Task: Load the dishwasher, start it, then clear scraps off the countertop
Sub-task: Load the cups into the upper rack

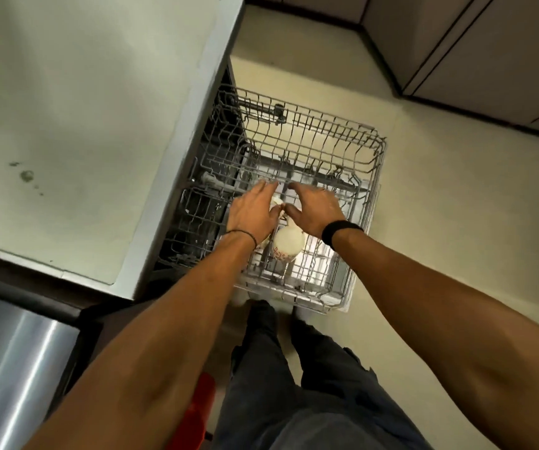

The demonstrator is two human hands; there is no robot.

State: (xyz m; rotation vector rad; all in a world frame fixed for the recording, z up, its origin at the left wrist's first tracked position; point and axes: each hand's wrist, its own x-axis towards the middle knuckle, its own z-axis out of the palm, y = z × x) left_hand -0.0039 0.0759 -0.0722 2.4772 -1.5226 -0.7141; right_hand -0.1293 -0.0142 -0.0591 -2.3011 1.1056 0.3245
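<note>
Grey wire forms the one dishwasher rack [342,147] pulled out over the floor. One white mug [289,246] with red print lies in it, on the side nearer the person. Two hands hover just above it, the left hand [251,212] and the right hand [316,211]. Their fingers are nearly straight and their thumbs almost meet, gripping nothing I can see. A few dark specks [27,175] mark the one countertop [83,92].

Grey wire dishwasher rack [370,177] is seen; cream ceramic mug [289,243] is printed with red marks. Pale grey-green flat countertop [83,92] is spotted with dark stains. Black wristband [339,231], dark grey trousers [310,384], red plastic object [201,404] are noted.
</note>
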